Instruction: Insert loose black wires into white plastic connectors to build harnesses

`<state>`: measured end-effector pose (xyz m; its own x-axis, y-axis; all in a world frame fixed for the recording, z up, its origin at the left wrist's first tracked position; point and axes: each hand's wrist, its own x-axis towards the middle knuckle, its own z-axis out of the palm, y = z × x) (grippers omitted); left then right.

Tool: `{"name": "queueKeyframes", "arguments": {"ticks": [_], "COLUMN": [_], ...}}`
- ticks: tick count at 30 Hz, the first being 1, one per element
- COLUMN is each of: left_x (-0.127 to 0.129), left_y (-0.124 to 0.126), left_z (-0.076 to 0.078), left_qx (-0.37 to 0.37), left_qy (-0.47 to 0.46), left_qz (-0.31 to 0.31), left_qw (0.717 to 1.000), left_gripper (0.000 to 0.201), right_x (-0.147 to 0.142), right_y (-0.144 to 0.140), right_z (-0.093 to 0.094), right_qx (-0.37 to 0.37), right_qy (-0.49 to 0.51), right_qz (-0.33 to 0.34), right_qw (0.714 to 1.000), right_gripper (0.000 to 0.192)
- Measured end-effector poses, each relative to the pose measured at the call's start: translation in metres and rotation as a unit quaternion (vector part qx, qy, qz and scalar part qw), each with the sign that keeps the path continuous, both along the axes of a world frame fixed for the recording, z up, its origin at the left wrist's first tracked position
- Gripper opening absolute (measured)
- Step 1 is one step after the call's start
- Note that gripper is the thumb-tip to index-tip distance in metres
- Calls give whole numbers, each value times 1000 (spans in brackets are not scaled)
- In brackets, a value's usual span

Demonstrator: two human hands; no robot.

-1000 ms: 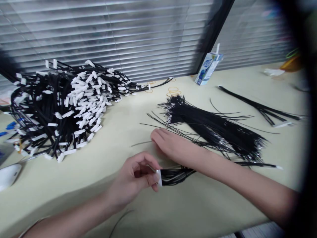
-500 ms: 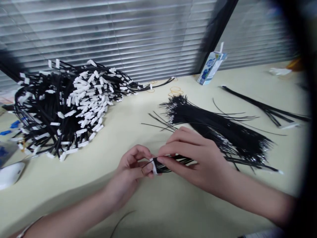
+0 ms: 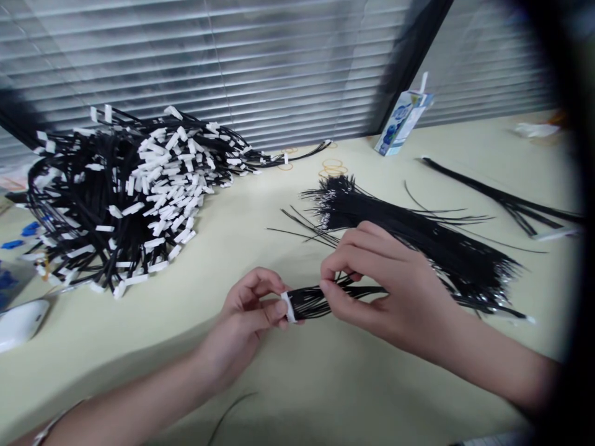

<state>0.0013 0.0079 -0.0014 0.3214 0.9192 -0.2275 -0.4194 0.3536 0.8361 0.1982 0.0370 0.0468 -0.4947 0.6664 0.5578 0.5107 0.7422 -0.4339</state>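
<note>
left hand (image 3: 246, 310): fingers pinch white connector (image 3: 289, 306) | right hand (image 3: 390, 285): fingers nip wires (image 3: 311, 301) | feed straight, connector steady

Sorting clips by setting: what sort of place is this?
Likely a small wire-harness assembly bench: a big pile of finished black leads with white connectors, a loose black wire bundle, and both hands fitting wires into a white connector.

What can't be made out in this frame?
- White connector: the left hand pinches it, its slots too small to read.
- Wire bundle: the right hand covers part of it.
- Carton: print blurred.
- White object: cut off by the left edge.
- Right side: dark vignette.
</note>
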Motion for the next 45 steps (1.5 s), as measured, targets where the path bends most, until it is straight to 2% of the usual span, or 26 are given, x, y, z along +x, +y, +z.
{"name": "queueKeyframes", "arguments": {"ticks": [20, 35, 45], "left_x": [-1, 0, -1], "left_y": [0, 0, 0], "left_z": [-2, -1, -2], "left_qx": [3, -2, 2], "left_qy": [14, 19, 15], "left_qz": [6, 3, 3], "left_qw": [1000, 1000, 1000], "left_gripper": [15, 15, 15], "right_x": [6, 7, 8], "right_y": [4, 4, 2], "right_z": [4, 4, 7], "right_qx": [-6, 13, -30], "right_qy": [-49, -46, -32], "right_qz": [28, 21, 27], "right_qw": [998, 999, 999], "right_gripper": [11, 13, 13]}}
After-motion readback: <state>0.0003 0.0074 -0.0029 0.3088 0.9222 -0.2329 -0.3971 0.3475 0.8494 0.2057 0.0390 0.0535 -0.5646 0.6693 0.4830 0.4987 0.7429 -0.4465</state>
